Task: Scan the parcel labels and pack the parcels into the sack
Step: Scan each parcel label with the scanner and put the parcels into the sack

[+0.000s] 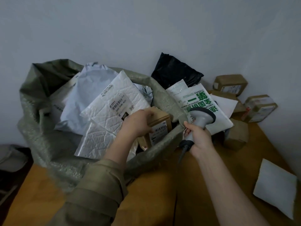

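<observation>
A green woven sack (pixel 40 128) stands open on the wooden table, filled with white and grey mailers, among them a white bubble mailer (pixel 107 115) with a barcode label. My left hand (pixel 138 123) grips a brown cardboard parcel (pixel 160 126) just inside the sack's right rim; its white label faces up. My right hand (pixel 199 137) holds a grey barcode scanner (pixel 202 119) by its handle, just right of the sack, with the head tipped toward the far side. The scanner's cable hangs down over the table.
To the right of the sack lie a white mailer with green print (pixel 206 103), a black bag (pixel 174 70), several brown boxes (pixel 231 84) near the wall, and a white mailer (pixel 275 186) at the table's (pixel 162 201) right edge. A dark object sits low at the left.
</observation>
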Demonstrator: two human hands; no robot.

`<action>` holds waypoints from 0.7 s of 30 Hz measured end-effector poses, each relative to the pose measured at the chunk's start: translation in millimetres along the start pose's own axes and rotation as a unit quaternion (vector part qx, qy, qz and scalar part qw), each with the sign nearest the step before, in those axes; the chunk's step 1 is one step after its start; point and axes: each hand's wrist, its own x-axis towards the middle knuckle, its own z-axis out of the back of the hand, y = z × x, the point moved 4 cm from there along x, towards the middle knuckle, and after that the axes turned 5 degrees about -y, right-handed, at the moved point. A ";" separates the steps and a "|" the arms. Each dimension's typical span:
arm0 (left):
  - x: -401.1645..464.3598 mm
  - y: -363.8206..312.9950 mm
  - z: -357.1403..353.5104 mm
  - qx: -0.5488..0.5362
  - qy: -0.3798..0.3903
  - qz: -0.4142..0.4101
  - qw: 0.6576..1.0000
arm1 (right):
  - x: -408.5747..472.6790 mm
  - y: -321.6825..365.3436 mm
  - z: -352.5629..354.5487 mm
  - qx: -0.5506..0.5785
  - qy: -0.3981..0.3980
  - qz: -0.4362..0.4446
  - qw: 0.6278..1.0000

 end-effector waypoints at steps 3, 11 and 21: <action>-8.0 -6.7 0.7 -0.041 -0.024 0.030 0.998 | 4.1 6.5 6.8 -0.015 0.012 0.000 1.000; -25.1 -93.6 1.3 -0.055 -0.223 0.072 0.971 | 20.0 34.3 59.9 -0.069 0.034 -0.031 0.997; -12.9 -261.5 -155.0 -0.078 -0.003 -0.090 0.993 | 60.5 105.3 193.6 -0.024 -0.018 -0.042 0.999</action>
